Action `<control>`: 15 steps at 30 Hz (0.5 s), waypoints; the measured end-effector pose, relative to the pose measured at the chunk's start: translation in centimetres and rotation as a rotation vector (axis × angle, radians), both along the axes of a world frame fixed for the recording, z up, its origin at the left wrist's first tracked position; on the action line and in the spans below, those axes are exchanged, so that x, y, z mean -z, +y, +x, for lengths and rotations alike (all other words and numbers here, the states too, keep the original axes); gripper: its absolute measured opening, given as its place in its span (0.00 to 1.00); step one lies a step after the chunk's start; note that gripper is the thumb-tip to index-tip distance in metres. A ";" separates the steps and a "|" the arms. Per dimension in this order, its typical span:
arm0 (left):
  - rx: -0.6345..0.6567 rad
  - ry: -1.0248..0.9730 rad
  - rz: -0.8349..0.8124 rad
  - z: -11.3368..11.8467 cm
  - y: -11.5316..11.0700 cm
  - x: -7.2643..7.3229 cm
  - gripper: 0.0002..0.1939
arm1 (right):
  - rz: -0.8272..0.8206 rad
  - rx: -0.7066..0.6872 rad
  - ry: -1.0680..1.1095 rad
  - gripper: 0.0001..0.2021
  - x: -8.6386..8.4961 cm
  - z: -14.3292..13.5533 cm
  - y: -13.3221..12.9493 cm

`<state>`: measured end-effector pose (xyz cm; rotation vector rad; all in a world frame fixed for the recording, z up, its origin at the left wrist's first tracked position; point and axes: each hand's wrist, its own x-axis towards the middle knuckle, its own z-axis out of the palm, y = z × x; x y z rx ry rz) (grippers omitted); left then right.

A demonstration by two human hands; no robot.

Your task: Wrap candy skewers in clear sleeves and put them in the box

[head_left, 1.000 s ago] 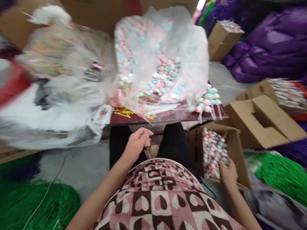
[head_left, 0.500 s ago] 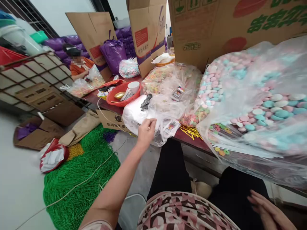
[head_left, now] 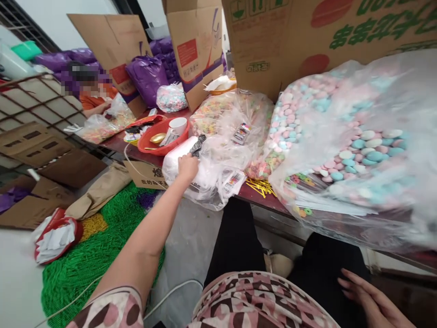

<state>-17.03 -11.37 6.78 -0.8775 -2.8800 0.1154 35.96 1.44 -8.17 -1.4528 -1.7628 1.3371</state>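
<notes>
My left hand (head_left: pixel 188 167) is closed on the white plastic bag (head_left: pixel 173 163) at the table's front edge, just under a black strip of material (head_left: pixel 198 145). What its fingers pinch is too small to make out. My right hand (head_left: pixel 363 289) rests by my dark trouser leg at the lower right, fingers stretched out and nothing in them. Right of the white bag lie a clear bag of colourful ring-shaped pieces (head_left: pixel 215 111) and a large clear bag of pink, white and blue candies (head_left: pixel 290 114).
Beyond my left hand is a red basket (head_left: pixel 145 145) with a white cup. Cardboard boxes (head_left: pixel 266 41) stand along the back. A person in orange (head_left: pixel 97 99) handles a clear bag at the far left. Green netting (head_left: pixel 82 273) covers the floor.
My left hand has moved forward and left, closer to the black strip on the white bag. The camera view has shifted to the right. My right hand stays near my leg.
</notes>
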 end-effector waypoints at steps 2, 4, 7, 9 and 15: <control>0.005 0.007 -0.004 -0.3 -0.1 0.0 0.19 | -0.106 0.074 -0.006 0.20 -0.9 -0.5 0.0; -0.002 0.018 -0.001 -0.6 -0.1 0.2 0.21 | -0.151 0.121 0.042 0.22 -1.2 -1.0 0.2; -0.025 0.042 -0.033 -1.0 -0.2 0.6 0.23 | -0.166 0.167 0.116 0.21 -1.0 -1.2 0.4; -0.024 0.069 -0.072 -1.2 -0.2 0.9 0.23 | -0.167 0.185 0.154 0.19 -0.8 -1.3 0.4; -0.044 0.047 -0.027 -1.5 -0.6 1.2 0.21 | -0.172 0.187 0.217 0.16 -0.7 -1.2 0.4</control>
